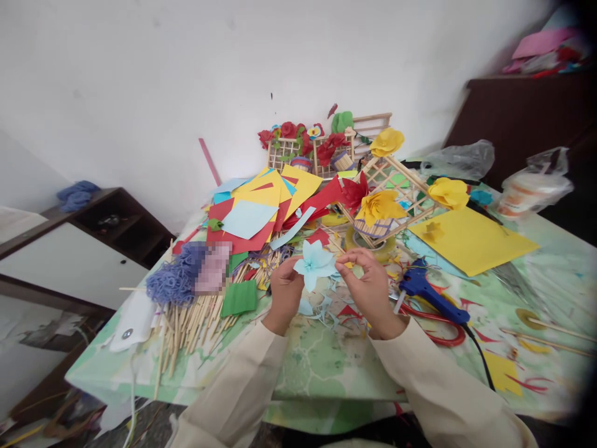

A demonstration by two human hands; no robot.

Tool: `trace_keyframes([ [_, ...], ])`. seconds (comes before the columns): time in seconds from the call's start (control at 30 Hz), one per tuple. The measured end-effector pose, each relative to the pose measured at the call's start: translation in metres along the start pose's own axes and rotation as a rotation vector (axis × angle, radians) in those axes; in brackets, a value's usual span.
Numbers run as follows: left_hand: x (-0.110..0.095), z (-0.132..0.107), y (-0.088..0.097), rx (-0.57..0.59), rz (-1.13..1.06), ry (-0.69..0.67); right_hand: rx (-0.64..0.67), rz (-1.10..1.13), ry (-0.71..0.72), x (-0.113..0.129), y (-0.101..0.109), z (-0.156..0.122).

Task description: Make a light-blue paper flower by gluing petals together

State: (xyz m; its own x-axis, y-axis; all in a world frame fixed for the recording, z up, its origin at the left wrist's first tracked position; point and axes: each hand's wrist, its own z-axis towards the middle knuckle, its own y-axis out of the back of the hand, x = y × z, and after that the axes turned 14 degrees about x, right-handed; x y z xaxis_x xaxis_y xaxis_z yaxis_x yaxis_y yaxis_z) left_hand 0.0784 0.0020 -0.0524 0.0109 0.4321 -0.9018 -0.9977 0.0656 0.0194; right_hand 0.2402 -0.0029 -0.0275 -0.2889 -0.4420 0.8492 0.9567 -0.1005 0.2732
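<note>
A light-blue paper flower (313,264) with pointed petals is held up over the middle of the table. My left hand (286,289) grips it from the left, its fingers partly hidden behind the petals. At the right edge of the flower, my right hand (366,283) pinches a petal between thumb and forefinger. Light-blue paper scraps (324,311) lie below the flower. Right of my right hand rest a blue glue gun (431,292) and red-handled scissors (452,339), partly under it. A roll of tape (368,242) sits just behind my right hand.
Coloured paper sheets (249,219), blue yarn (175,274) and many thin sticks (196,326) lie to the left. Lattice frames with yellow paper flowers (380,207) stand behind. A bagged cup (527,190) is at the right; a glue-gun cord (482,358) runs off the front edge.
</note>
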Motion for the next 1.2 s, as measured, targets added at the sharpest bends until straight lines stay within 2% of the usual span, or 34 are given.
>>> trace_keyframes([
  [0.23, -0.002, 0.001, -0.001, 0.023, 0.054, -0.011, -0.008, 0.033, 0.032, -0.001, 0.000, -0.002],
  [0.33, -0.005, 0.001, -0.002, 0.031, 0.090, -0.038, 0.027, 0.075, 0.038, -0.001, 0.001, -0.002],
  [0.53, -0.009, 0.001, -0.005, 0.149, 0.107, -0.066, 0.195, 0.429, -0.025, -0.003, 0.005, 0.001],
  [0.6, -0.009, 0.001, -0.006, 0.181, 0.112, -0.070, 0.240, 0.484, -0.030, -0.003, 0.007, 0.001],
  [0.87, -0.007, -0.001, -0.006, 0.251, 0.067, -0.052, 0.217, 0.450, -0.083, -0.003, 0.007, 0.002],
  [0.97, -0.003, -0.003, -0.005, 0.238, 0.041, 0.007, 0.185, 0.405, -0.015, 0.000, 0.010, 0.001],
  [1.1, 0.007, -0.006, -0.005, 0.229, -0.069, 0.062, 0.116, 0.258, 0.179, 0.007, 0.017, -0.004],
  [1.2, 0.012, -0.007, -0.005, 0.234, -0.126, 0.080, 0.185, 0.095, 0.308, 0.011, 0.019, -0.007],
])
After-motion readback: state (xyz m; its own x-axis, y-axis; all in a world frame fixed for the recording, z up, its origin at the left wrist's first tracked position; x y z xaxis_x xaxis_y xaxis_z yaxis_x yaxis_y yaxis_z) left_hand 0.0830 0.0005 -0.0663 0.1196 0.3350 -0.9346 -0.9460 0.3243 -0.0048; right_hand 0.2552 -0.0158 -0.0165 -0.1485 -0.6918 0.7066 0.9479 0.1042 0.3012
